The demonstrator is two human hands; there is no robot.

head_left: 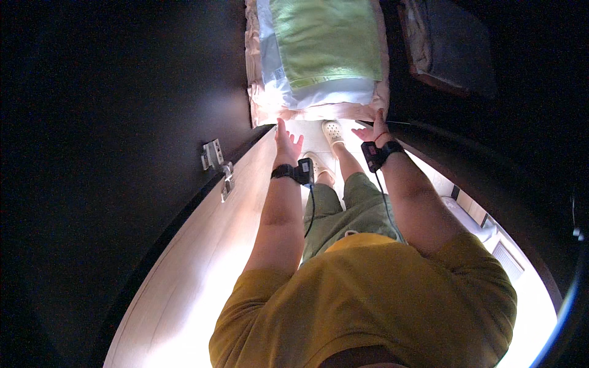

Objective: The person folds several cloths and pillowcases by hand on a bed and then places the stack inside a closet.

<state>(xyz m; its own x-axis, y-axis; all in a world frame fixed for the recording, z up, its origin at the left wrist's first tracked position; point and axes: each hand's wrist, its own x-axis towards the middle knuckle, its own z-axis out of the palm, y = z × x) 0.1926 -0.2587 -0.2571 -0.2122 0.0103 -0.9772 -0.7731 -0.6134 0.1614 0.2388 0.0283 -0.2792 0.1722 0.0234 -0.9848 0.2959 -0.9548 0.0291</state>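
A stack of folded bedding sits in the dark cabinet ahead of me. A green towel (325, 43) lies on top, over a white folded cloth (334, 94), with a pale pink quilted piece (257, 104) beneath. My left hand (288, 144) is at the stack's front left corner, its fingers apart and one fingertip at the pink edge. At the front right corner is my right hand (375, 130), thumb pointing up along the pink edge and the other fingers stretched inward. Neither hand holds anything I can see. Whether they press on the bedding I cannot tell.
An open cabinet door (202, 245) with metal hinges (213, 154) stands close on my left. To the right, another dark panel (491, 165) curves past my arm. More folded fabric (451, 49) lies in shadow at the far right. My feet in beige clogs (332, 130) stand below.
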